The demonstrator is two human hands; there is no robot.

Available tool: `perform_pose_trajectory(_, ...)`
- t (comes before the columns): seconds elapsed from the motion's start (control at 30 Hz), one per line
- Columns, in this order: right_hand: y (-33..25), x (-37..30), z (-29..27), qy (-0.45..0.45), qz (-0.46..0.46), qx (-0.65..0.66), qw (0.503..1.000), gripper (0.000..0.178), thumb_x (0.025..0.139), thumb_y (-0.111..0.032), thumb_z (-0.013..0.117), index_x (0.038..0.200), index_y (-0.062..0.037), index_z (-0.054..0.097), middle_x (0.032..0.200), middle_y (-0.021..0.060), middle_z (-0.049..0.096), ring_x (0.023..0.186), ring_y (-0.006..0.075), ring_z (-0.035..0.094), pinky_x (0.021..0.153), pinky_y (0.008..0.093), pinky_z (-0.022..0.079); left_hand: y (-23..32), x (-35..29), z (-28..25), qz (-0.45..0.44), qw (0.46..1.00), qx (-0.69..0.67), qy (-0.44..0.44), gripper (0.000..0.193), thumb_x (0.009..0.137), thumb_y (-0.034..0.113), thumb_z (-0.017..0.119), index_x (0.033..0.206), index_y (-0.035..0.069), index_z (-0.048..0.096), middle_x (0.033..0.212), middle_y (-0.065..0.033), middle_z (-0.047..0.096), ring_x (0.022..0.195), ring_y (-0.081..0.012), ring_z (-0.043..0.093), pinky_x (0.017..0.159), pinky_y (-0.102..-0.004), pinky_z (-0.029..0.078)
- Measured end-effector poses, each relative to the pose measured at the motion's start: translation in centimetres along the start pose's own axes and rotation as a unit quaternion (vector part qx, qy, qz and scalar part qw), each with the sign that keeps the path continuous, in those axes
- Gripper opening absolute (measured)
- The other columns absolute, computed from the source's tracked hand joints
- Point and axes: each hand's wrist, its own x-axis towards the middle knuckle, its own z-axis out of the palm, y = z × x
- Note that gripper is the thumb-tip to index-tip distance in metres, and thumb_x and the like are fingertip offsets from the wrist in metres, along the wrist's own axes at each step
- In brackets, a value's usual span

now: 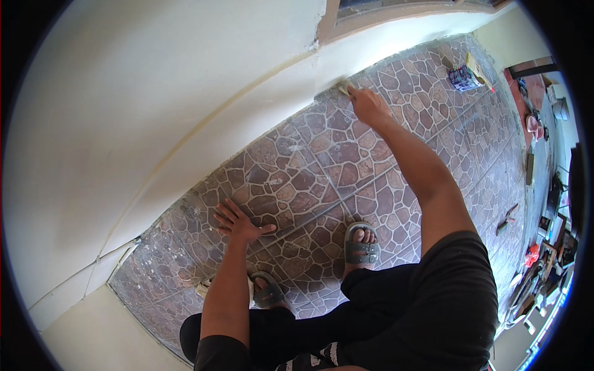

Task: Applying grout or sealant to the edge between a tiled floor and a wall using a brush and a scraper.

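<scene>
My left hand (237, 224) rests on the stone-patterned tile floor (365, 204) with its fingers spread, and it holds nothing. Farther ahead and to the right, my right hand (369, 106) is closed around a small pale-tipped, brush-like tool (344, 90). The tool's tip is low down where the white wall (185, 117) meets the floor. Most of it is hidden by my fingers, so its exact kind is unclear.
A blue-and-white printed can (465, 79) with a pale flat piece at it stands at the far right. Pliers-like tool (507, 219) lies on the right. Beyond are a red bundle (532, 255) and assorted clutter. A pale cloth-like item (204, 288) is by my left sandal (267, 289).
</scene>
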Motion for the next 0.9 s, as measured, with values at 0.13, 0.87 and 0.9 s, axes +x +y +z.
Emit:
perform_pose_trajectory(0.13, -0.6, 0.2, -1.5, -0.020, -0.013, -0.014, 1.000, 0.037, 0.107, -0.024, 0.043, 0.141, -0.0259, 0.058, 0.125, 0.0184, 0.064, 0.118, 0.0375, 0.064, 0.098, 0.0507, 0.051, 0.2, -0.2, -0.3, -0.009, 1.000, -0.002, -0.008, 0.177, 0.050, 0.072, 0.093, 0.154, 0.008, -0.035, 0.163, -0.0258, -0.035, 0.151, -0.0499, -0.027, 0.118, -0.0724, -0.003)
perform_pose_trajectory(0.87, -0.7, 1.6, -1.2, -0.011, -0.027, -0.010, 1.000, 0.039, 0.107, -0.026, 0.046, 0.144, -0.0246, 0.058, 0.111, 0.0217, 0.068, 0.109, 0.0391, 0.067, 0.093, 0.0526, 0.053, -0.3, 0.4, 0.4, -0.008, 1.000, 0.004, -0.007, 0.178, 0.047, 0.073, 0.093, 0.156, 0.006, -0.032, 0.163, -0.0276, -0.033, 0.149, -0.0520, -0.028, 0.117, -0.0735, -0.005)
perform_pose_trajectory(0.9, -1.1, 1.2, -1.7, -0.013, -0.026, -0.011, 1.000, 0.039, 0.107, -0.026, 0.046, 0.144, -0.0246, 0.058, 0.111, 0.0217, 0.068, 0.109, 0.0391, 0.067, 0.093, 0.0526, 0.053, -0.6, 0.4, 0.4, -0.002, 1.000, -0.002, -0.001, 0.178, 0.047, 0.073, 0.093, 0.156, 0.006, -0.032, 0.163, -0.0277, -0.033, 0.149, -0.0520, -0.028, 0.117, -0.0734, -0.005)
